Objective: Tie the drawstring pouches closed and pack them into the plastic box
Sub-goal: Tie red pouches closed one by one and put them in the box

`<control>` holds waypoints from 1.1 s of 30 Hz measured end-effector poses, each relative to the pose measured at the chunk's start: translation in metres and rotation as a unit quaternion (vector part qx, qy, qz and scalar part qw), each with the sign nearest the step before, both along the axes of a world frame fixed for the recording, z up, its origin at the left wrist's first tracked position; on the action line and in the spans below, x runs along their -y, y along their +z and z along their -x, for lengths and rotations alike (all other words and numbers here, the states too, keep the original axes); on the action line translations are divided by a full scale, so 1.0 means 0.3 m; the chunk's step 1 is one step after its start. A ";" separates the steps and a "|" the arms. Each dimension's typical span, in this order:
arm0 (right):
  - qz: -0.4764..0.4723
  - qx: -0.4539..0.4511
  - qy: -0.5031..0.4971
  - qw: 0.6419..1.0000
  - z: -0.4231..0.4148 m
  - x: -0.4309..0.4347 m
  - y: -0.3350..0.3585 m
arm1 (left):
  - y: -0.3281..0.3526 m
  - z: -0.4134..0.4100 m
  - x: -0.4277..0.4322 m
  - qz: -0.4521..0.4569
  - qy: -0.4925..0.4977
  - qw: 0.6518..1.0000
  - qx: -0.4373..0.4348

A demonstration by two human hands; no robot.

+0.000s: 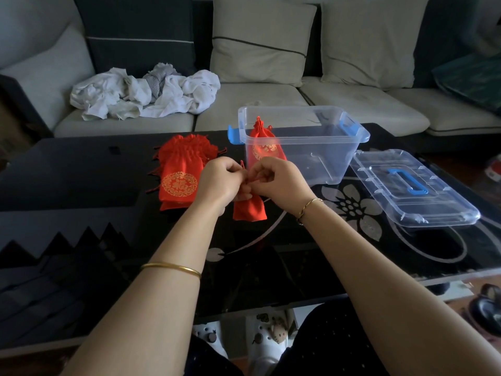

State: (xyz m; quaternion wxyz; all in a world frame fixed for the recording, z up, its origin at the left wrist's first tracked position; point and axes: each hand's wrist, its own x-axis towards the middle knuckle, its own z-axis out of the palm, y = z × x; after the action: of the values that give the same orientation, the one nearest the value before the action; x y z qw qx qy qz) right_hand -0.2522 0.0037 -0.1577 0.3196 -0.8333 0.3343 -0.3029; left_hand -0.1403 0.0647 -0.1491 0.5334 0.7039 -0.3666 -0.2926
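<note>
The left hand (pixel 219 180) and right hand (pixel 273 180) both pinched the cords (pixel 243 166) of a pouch (pixel 249 210) just under them, which looked light, soft and limp, best gripped at its gathered neck, the box (pixel 303 137) just beyond.

Pouch pile (pixel 179 175) left of box (pixel 325 161), one pouch (pixel 264 143) inside, lid (pixel 412 185) right of box

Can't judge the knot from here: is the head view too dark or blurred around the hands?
Head view: dim room, but left hand and right hand read fairly clear; the fingers cover most of the pouch cord. Head view: glossy table shows pale reflections.
</note>
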 end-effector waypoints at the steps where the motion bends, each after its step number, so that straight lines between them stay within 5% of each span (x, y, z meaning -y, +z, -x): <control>1: 0.014 -0.004 -0.004 1.000 -0.002 -0.004 0.003 | 0.003 0.001 -0.001 0.001 0.003 1.000 -0.003; 11: 0.114 -0.100 0.016 0.988 -0.024 -0.021 0.024 | 0.009 -0.021 -0.005 0.007 0.026 0.999 0.017; 17: -0.124 -0.027 -0.004 0.992 -0.032 -0.008 0.003 | 0.016 -0.024 -0.010 0.034 0.043 0.974 0.219; 23: -0.405 0.136 -0.045 0.903 -0.036 -0.005 -0.011 | 0.056 -0.026 -0.015 0.066 0.042 0.952 0.296; 27: -0.458 0.176 -0.048 0.870 -0.027 0.003 -0.008 | 0.046 -0.007 -0.028 0.038 -0.015 0.936 0.351; 33: -0.458 0.191 -0.040 0.867 -0.019 0.003 -0.003 | 0.024 0.005 -0.022 -0.005 0.005 0.916 0.401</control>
State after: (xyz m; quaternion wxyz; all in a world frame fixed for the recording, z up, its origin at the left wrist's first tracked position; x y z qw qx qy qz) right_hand -0.2464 0.0027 -0.1586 0.7104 -0.5051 0.4013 -0.2813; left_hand -0.1417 0.0714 -0.1420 0.3394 0.7665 -0.5450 0.0151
